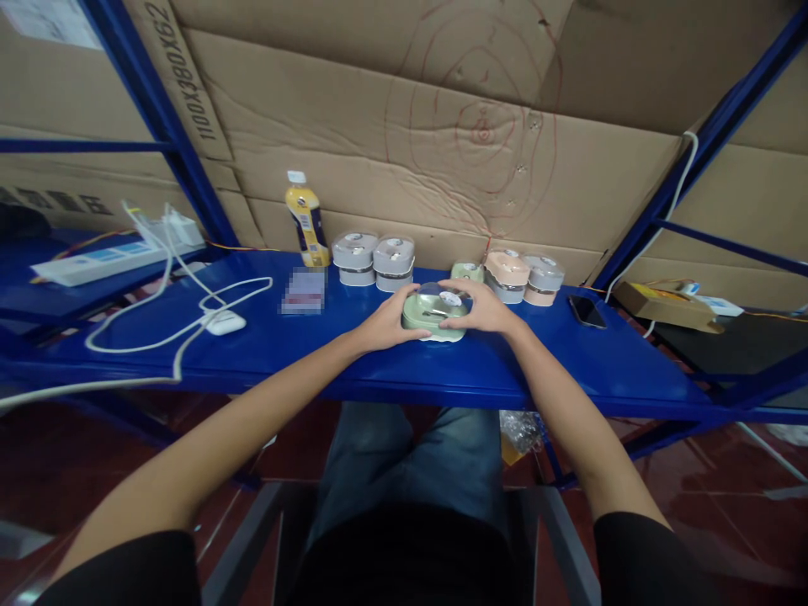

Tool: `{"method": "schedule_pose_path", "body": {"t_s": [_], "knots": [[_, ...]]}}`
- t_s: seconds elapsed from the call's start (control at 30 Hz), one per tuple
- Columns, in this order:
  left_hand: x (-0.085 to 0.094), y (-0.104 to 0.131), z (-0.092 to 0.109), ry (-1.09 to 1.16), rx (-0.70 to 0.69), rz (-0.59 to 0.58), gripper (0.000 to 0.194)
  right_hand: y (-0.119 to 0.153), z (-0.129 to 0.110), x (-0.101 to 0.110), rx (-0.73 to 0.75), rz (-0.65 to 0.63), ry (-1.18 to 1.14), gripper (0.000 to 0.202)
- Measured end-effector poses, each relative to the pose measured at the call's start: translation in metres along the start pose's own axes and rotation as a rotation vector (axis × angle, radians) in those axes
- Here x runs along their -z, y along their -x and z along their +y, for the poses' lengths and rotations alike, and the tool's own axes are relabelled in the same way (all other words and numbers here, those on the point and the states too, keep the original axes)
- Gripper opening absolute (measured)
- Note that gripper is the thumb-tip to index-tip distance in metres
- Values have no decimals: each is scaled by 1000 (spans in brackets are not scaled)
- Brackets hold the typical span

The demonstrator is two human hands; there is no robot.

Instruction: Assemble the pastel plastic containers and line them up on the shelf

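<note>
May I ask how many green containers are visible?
2: a green container between the left hand and right hand, and a second one behind. Others may be hidden.

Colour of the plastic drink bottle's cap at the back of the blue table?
White cap, on a yellow-and-dark-labelled plastic bottle; shows best in the head view.

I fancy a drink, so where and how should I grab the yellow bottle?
Probably around the upper body of the yellow bottle, below its white cap, coming from its left: it stands upright, narrow enough to wrap, with a lidded grey box close on its right.
</note>
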State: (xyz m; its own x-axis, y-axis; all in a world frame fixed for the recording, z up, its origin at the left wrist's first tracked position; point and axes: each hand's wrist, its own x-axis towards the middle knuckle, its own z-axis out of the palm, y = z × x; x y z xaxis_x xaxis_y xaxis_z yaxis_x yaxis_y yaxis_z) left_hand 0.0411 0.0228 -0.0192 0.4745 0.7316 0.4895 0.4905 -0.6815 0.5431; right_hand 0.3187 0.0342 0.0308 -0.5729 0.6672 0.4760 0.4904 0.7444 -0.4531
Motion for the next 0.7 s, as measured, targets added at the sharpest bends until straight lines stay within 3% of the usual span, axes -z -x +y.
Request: {"method": "schedule_pose_path", "body": {"t_s": [0.17,0.4,0.7], "knots": [[-4,-3,-4,22,17,9,115,-9,-1,-15,82,-56,51,86],[-3,-5,-6,66,26,4,119,-12,2,-16,89,-67,78,83],[-2,-4,-4,24,72,-39,125,-12,6,-19,-18,-124,54,82]]}}
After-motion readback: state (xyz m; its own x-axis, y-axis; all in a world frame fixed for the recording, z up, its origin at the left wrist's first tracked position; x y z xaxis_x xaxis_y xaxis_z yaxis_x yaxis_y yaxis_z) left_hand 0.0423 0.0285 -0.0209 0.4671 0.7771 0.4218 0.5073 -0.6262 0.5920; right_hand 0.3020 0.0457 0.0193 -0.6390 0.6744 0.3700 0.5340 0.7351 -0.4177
